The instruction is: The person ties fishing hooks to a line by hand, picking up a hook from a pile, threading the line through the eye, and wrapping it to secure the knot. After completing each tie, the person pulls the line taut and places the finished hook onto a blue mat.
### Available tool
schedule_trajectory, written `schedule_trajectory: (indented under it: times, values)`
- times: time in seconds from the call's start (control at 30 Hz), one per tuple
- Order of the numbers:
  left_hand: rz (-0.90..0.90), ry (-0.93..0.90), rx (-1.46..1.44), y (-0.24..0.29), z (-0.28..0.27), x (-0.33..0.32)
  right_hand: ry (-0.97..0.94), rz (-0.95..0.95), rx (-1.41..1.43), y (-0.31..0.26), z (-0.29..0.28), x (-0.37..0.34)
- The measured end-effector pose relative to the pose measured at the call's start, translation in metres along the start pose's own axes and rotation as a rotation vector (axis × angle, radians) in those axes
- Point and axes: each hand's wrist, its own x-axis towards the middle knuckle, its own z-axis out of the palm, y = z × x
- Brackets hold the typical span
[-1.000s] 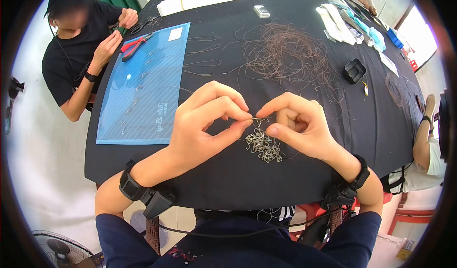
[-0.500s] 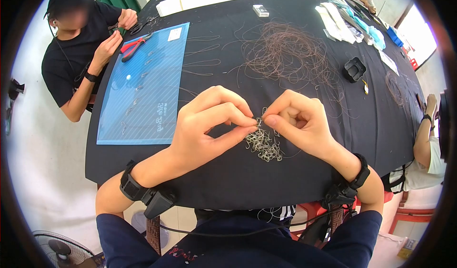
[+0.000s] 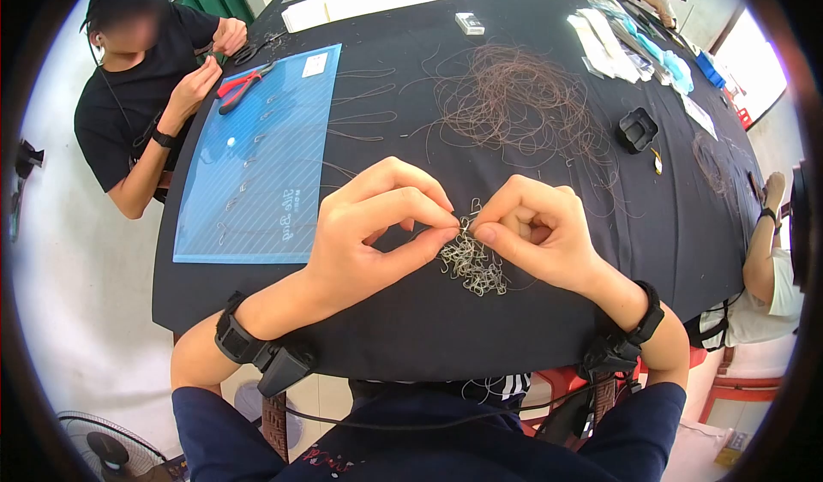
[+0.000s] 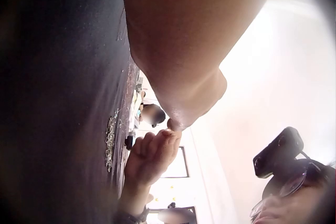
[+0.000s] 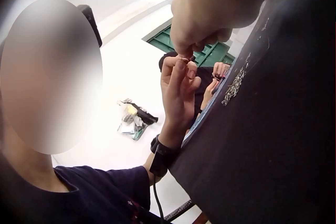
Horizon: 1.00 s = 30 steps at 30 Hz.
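Above the middle of the near table edge, my left hand (image 3: 364, 221) pinches a small wire fish hook (image 3: 476, 206) with thumb and index fingertip. From the other side, my right hand (image 3: 542, 229) pinches at the same hook, its other fingers curled into the palm. The two hands' fingertips almost meet, hiding most of what lies between them. Directly under them in the head view is a tangled pile of silvery fish hooks (image 3: 476, 269) on the black cloth. Both wrist views show the hands raised over the table, with the pile (image 5: 233, 88) lower down.
Beyond the hands lies a loose tangle of brown line (image 3: 514, 96). To the left, a blue file bag (image 3: 257, 156) carries red-handled pliers (image 3: 243, 88) and a row of hooks. A black tray (image 3: 638, 129) stands at right. Other people sit around the table.
My right thumb and index finger have closed together and come up to the left fingertips. The left hand has shifted slightly right and down. The hook pile looks unmoved.
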Motion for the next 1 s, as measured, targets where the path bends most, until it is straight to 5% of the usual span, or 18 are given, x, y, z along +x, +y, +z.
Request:
schedule_trajectory:
  times: [0.77,1.0]
  values:
    - [-0.080,-0.052,-0.005,0.008,-0.001,0.000,-0.100,0.125,0.091,-0.003,-0.001,0.000]
    - [0.031,-0.034,-0.006,-0.002,0.005,-0.002,-0.043,0.145,0.196,0.001,0.007,-0.001]
